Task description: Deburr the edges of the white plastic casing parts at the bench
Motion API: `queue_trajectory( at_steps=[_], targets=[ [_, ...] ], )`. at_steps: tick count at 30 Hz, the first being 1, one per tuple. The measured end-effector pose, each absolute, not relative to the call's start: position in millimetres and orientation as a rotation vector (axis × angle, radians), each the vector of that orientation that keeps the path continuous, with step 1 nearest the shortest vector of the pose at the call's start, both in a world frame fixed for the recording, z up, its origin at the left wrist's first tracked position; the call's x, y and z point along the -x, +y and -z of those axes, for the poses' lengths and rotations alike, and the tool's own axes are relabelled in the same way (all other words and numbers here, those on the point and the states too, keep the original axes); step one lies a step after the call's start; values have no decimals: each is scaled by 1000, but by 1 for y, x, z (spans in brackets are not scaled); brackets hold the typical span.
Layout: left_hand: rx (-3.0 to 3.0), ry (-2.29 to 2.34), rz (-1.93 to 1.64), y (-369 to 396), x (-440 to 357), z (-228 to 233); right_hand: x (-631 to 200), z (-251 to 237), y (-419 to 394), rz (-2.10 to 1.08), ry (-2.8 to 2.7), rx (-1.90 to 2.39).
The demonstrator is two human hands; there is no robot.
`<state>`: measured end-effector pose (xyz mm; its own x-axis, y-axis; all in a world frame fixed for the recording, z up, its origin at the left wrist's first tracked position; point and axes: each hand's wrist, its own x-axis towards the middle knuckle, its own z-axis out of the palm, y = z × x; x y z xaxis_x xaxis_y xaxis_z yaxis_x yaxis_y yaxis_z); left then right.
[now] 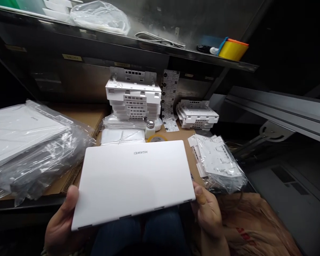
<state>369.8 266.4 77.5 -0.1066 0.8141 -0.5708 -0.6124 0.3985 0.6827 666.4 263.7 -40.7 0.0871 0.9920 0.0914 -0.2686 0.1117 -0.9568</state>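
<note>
A flat white plastic cover (136, 181) with grey HUAWEI lettering, upside down from here, is held tilted above my lap. My left hand (61, 220) grips its left edge, thumb at the rim and fingers hidden beneath. At the lower right corner my right hand (208, 209) closes on the edge, its thumb and finger showing. Notches run along the cover's near edge; its underside is hidden. Beyond the far edge stand a small pump bottle (150, 129) and a yellow tape roll (157, 138), partly covered from view.
Bagged white covers (24, 131) lie on cardboard at left. White slotted housings (134, 99) are stacked behind, with a smaller stack (197, 113) to the right. Bagged white parts (217, 156) lie at right. A label strip (170, 99) hangs below the metal shelf (160, 48).
</note>
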Motion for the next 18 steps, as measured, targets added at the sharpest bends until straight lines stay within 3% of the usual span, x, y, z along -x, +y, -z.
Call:
queue_trajectory(
  at_steps=[18],
  targets=[
    [-518,1347,-1257,267,-374,-70,-673,41,261,-1222,-1100,929]
  ],
)
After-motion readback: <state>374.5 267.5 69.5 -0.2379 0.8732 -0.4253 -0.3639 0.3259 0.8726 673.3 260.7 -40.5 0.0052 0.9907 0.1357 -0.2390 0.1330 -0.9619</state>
